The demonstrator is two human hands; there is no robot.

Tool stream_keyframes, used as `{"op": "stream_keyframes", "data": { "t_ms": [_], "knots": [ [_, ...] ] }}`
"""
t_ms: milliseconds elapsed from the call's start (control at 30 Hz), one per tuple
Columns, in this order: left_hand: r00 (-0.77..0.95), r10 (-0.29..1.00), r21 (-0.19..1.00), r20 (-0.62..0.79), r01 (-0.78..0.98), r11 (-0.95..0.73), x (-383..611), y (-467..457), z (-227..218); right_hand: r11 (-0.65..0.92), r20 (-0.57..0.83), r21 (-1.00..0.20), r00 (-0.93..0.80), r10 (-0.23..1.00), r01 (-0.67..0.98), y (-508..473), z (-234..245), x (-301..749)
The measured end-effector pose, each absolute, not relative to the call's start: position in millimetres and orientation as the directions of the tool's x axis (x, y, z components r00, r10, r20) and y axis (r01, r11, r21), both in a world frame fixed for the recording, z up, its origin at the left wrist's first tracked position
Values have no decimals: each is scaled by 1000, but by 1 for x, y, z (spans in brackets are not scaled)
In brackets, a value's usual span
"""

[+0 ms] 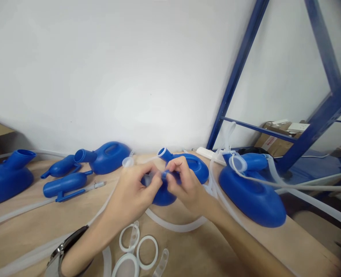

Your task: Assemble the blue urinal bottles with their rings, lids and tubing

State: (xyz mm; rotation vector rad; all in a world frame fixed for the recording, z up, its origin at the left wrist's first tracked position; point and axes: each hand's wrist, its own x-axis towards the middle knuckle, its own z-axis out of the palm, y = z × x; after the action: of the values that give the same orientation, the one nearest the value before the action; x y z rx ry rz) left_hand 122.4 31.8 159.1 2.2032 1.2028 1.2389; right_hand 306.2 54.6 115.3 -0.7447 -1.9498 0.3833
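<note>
In the middle of the view, my left hand (138,188) and my right hand (184,182) meet with bent, closed fingers. A blue plastic piece (164,198) shows between and below them, its upper part pinched at the fingertips. Something translucent sits by my left fingers, partly hidden, and I cannot make out its kind. Just behind my hands lies a blue jug-like bottle (197,167) with an open neck. On the table in front of my wrists are white rings (147,252) and a clear perforated strap (161,265).
Blue bottles (109,157) and smaller blue containers (65,184) lie on the left. At right, another blue bottle (251,196) stands amid translucent hoses (311,204). A blue metal frame (236,77) rises beside a white power strip (209,154). Cardboard boxes (274,142) sit behind the frame.
</note>
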Motion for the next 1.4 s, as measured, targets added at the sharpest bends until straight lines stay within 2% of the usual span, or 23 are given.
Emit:
{"op": "stream_keyframes", "data": {
  "t_ms": [167,300,533,733,967,1200,1300,1400],
  "knots": [
    [269,792,622,548,502,-600,124,32,156,802,760,-443,-306,573,402,57,106,306],
    [282,739,544,612,528,-652,125,34,152,810,791,-381,-296,535,446,57,104,308],
    [273,623,420,733,538,-731,128,35,142,834,839,-304,-285,463,460,59,103,309],
    [278,561,356,780,540,-763,129,36,133,833,866,-263,-261,426,486,59,105,309],
    [290,561,363,776,523,-772,129,36,134,833,886,-229,-246,392,504,59,106,307],
    [313,550,357,774,502,-788,129,39,130,848,912,-127,-276,303,514,59,114,309],
    [388,561,364,731,474,-802,122,41,137,837,905,-141,-274,326,528,55,119,309],
    [526,573,357,628,460,-813,112,38,148,837,903,-114,-295,312,535,51,125,310]
  ]
}}
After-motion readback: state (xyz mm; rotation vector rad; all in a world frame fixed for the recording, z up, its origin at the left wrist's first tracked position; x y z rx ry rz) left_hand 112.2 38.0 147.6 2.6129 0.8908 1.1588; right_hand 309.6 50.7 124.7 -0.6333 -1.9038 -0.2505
